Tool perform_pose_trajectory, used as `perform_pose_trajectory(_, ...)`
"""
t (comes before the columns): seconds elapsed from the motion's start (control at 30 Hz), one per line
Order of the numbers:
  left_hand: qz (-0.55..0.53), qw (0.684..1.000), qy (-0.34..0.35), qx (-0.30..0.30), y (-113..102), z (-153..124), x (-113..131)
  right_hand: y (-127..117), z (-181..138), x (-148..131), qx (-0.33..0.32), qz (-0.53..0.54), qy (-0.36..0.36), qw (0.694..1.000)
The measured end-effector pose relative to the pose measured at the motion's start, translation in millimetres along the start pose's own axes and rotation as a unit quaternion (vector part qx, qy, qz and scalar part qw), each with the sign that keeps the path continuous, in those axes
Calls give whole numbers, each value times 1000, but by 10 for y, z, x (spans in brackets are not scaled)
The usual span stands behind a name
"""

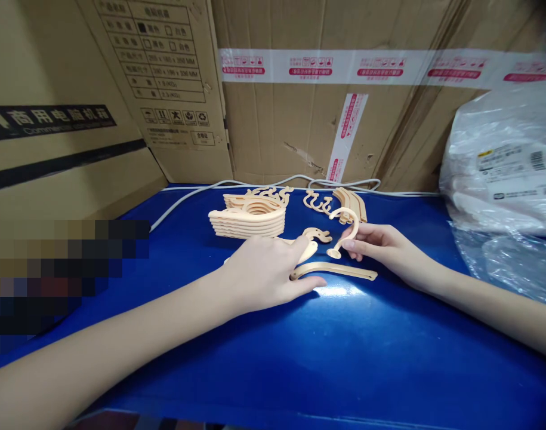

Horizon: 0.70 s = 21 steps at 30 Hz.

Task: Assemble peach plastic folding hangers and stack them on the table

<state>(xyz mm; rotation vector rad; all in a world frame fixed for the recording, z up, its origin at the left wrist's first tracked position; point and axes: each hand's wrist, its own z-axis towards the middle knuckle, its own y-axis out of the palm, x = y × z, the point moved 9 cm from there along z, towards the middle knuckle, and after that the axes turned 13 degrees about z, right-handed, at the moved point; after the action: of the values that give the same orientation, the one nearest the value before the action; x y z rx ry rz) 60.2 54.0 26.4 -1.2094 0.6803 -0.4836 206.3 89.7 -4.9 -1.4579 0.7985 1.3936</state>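
My right hand [375, 242] pinches a beige plastic hook [354, 222] between thumb and fingers, its curve upward and its round end [334, 254] near the table. My left hand [268, 272] is palm down over a beige arm-shaped piece [307, 253], thumb stretched out to the side; most of its fingers are hidden from view, and I see no grip on the piece. Just beyond the left fingertips lies a small curved beige part [317, 234]. A long, bent beige strip [339, 270] rests on the table near the left thumb.
Behind my left hand stands a stack of beige curved pieces [248, 224]. More hooks [316, 202] and nested curved strips [354, 205] lie at the back of the blue table [344, 358]. Cardboard boxes [277, 125], a white cable [228, 183] and a clear plastic bag [500, 161] border the surface.
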Motion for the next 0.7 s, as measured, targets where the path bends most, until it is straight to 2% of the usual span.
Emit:
perform_pose_trajectory(0.4, 7, 1000, 26, -8, 170, 33, -1, 78, 132, -10, 19, 53, -18, 998)
perform_pose_trajectory(0.7, -1, 999, -39, -17, 139, 57, -92, 65, 123, 0, 27, 70, -34, 997)
